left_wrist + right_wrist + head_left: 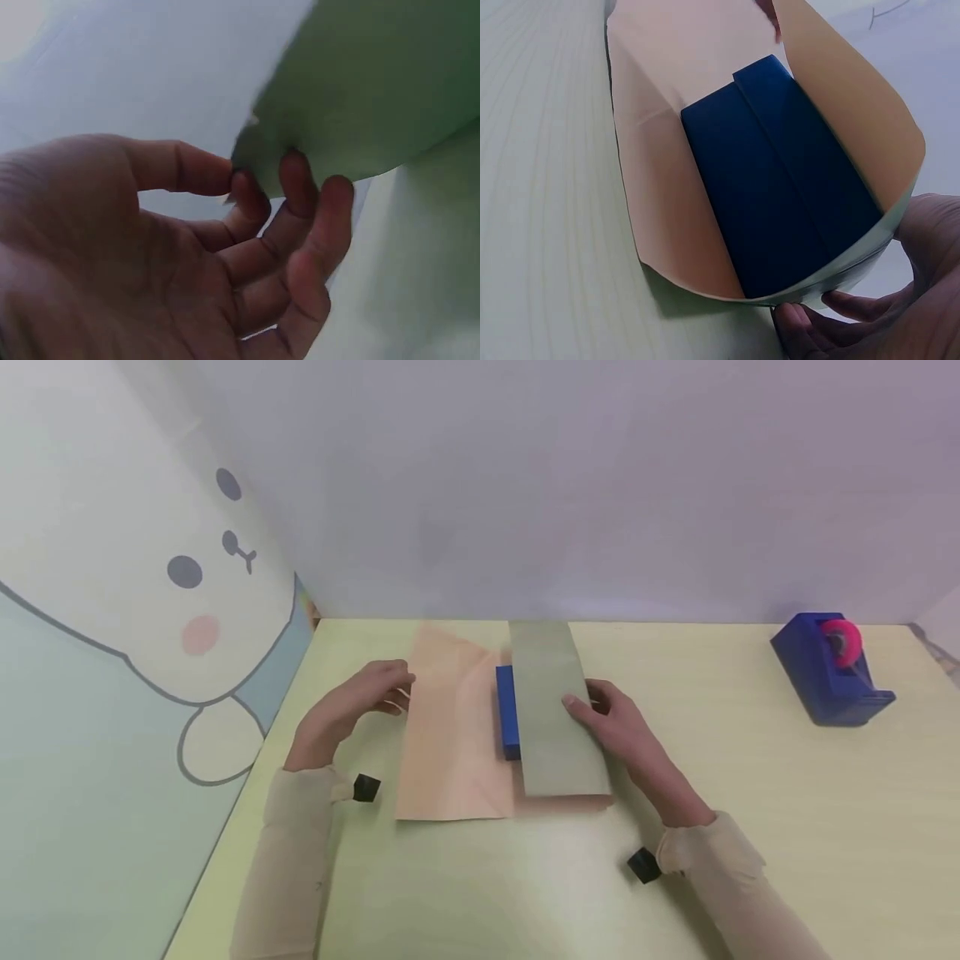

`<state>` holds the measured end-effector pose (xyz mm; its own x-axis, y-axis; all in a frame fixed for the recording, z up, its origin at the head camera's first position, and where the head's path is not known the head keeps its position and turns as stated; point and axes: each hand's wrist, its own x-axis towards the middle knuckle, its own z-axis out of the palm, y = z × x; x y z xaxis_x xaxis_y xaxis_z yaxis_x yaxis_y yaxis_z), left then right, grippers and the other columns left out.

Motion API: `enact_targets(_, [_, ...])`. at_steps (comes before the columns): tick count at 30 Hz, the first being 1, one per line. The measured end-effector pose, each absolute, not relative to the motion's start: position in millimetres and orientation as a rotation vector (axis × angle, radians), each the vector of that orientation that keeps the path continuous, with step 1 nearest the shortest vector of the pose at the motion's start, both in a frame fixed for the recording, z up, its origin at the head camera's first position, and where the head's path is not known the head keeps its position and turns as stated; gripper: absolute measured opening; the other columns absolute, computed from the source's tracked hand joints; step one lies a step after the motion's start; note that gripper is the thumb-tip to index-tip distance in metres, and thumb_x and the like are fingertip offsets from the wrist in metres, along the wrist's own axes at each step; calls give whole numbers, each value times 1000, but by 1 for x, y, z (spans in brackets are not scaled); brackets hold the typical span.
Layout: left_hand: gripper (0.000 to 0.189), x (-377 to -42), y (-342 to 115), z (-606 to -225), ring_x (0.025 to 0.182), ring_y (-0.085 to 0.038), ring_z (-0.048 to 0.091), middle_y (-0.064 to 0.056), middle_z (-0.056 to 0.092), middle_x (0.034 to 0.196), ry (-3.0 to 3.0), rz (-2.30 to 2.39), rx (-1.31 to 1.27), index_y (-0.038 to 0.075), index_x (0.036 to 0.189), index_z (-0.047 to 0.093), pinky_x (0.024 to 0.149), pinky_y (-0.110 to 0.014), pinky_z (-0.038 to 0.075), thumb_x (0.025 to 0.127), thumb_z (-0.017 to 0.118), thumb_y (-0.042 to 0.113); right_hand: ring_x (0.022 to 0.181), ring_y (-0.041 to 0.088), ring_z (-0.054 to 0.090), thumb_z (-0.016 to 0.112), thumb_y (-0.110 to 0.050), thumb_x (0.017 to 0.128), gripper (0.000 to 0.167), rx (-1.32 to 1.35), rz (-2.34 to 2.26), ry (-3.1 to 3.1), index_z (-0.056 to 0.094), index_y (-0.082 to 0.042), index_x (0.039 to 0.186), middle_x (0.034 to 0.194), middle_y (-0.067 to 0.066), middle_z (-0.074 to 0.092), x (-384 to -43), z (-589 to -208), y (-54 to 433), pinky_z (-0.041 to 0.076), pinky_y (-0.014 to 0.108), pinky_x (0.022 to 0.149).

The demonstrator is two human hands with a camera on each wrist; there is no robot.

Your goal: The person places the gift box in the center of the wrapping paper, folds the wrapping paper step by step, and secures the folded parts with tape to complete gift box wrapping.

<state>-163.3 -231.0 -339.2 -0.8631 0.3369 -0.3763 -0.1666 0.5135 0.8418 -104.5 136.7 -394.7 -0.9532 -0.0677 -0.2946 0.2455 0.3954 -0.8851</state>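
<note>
A sheet of wrapping paper (457,735), peach on one face and pale green on the other, lies under a dark blue box (507,714). Its right side is folded over the box as a green flap (555,718), hiding much of it. My left hand (367,693) pinches the sheet's raised left edge between thumb and index finger; in the left wrist view, the green underside (352,90) shows. My right hand (618,727) holds the folded side, thumb on the flap. From the right wrist, the box (772,180) sits inside the curved paper, my fingers (795,322) against its outside.
A blue tape dispenser (832,685) with a pink roll stands at the table's far right. The pale table (750,793) meets a whitish wall (600,493) behind. To the left is a panel with a cartoon animal (135,635).
</note>
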Motion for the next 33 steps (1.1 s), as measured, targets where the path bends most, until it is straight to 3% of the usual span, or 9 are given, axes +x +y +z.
enact_targets(3, [27, -163, -226, -337, 89, -15, 69, 2, 68, 97, 2211, 1442, 153, 9, 99, 61, 90, -33, 57, 106, 49, 33, 138, 39, 53, 59, -50, 103, 81, 151, -1596, 2373, 29, -3, 162, 160, 24, 43, -104, -394, 136, 47, 54, 112])
enact_targets(10, [27, -160, -215, -335, 82, -11, 69, 6, 70, 90, 2073, 1648, 150, 12, 86, 58, 87, -30, 58, 107, 49, 26, 135, 38, 56, 59, -50, 103, 80, 148, -1598, 2390, 31, -3, 162, 159, 25, 45, -103, -394, 135, 52, 52, 107])
enact_targets(14, [24, -161, -204, -333, 86, -10, 70, 8, 70, 89, 1972, 1740, 129, 17, 93, 63, 87, -30, 59, 108, 47, 24, 136, 39, 55, 58, -50, 104, 81, 170, -1598, 2368, 28, -4, 163, 161, 24, 43, -102, -394, 135, 51, 54, 109])
enact_targets(17, [23, -161, -192, -330, 87, -11, 70, 7, 69, 88, 1905, 1801, 124, 17, 96, 64, 89, -33, 59, 109, 46, 25, 137, 39, 55, 58, -50, 104, 80, 172, -1608, 2358, 28, -4, 163, 161, 23, 42, -102, -394, 134, 50, 55, 110])
enact_targets(22, [26, -162, -171, -325, 85, -13, 69, 7, 66, 84, 1813, 1887, 127, 18, 87, 63, 92, -37, 58, 107, 49, 25, 136, 39, 55, 58, -48, 104, 78, 164, -1651, 2336, 29, -4, 162, 160, 24, 43, -102, -392, 132, 50, 55, 110])
enact_targets(28, [25, -165, -149, -324, 87, -14, 69, 4, 66, 89, 1781, 1908, 159, 16, 88, 63, 87, -32, 59, 108, 49, 24, 131, 38, 59, 60, -48, 104, 78, 177, -1680, 2319, 30, -5, 162, 156, 23, 47, -101, -392, 131, 54, 51, 104])
enact_targets(33, [26, -168, -132, -327, 87, -15, 70, 2, 69, 91, 1736, 1950, 176, 12, 88, 63, 89, -32, 58, 108, 50, 22, 134, 38, 57, 60, -48, 104, 76, 191, -1668, 2354, 32, -5, 160, 157, 23, 47, -101, -396, 131, 51, 53, 109])
